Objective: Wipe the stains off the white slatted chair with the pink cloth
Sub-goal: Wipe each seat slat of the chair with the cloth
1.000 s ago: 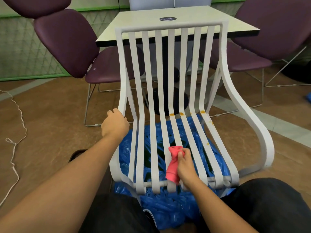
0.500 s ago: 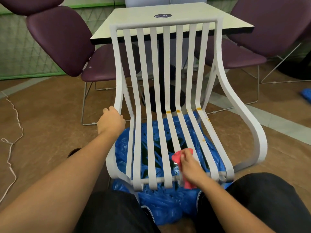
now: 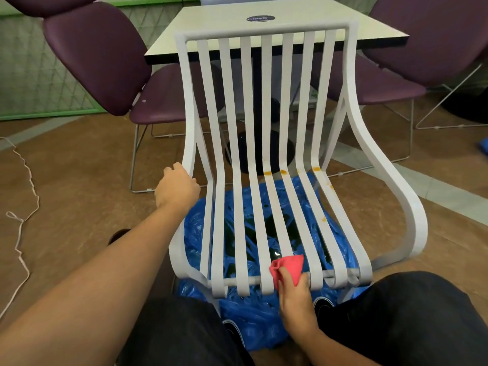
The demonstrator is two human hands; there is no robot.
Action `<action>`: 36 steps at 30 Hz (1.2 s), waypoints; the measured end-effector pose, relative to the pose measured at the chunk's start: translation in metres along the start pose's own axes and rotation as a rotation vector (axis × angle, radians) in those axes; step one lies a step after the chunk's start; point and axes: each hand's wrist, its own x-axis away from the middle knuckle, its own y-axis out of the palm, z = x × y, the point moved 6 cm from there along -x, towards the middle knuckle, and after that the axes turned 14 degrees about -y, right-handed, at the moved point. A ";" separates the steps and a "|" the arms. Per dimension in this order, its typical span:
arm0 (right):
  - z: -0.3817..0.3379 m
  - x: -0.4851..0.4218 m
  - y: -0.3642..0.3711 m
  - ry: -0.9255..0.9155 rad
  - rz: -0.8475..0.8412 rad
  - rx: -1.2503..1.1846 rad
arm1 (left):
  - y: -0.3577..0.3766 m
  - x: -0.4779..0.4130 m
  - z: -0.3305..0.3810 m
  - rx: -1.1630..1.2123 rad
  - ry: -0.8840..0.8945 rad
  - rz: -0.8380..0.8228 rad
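Meanwhile right hand presses pink cloth on chair's front slats.

The top of the white slatted chair lies open from above, from its front rail back to the orange stains at the bend. Only the right hand and the pink cloth it holds sit on the middle slats at the front. The gaps between slats are narrow, crumpled blue plastic fills the space beneath, the left hand grips the left frame and the curved armrest walls the right side. A table stands close behind the backrest, flanked by purple chairs, while the floor to the chair's left is open apart from a white cord.
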 end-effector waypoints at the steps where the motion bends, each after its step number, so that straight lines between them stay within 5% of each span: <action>1: 0.002 0.001 0.003 -0.013 0.002 -0.031 | 0.000 0.000 0.000 0.011 0.002 -0.002; 10: -0.009 0.003 -0.010 -0.116 0.118 -0.099 | -0.004 0.005 -0.001 0.002 0.015 0.022; 17: -0.023 -0.016 -0.028 0.044 0.202 -0.110 | -0.009 0.014 0.002 -0.055 0.063 0.097; 30: -0.029 -0.075 -0.036 0.243 -0.133 0.170 | -0.009 0.029 0.021 -0.356 0.367 0.326; 34: -0.029 -0.093 -0.037 0.246 -0.164 0.160 | 0.032 0.065 0.028 -0.407 0.536 0.240; 36: -0.028 -0.103 -0.037 0.247 -0.165 0.159 | 0.072 0.085 0.020 -0.286 0.493 0.038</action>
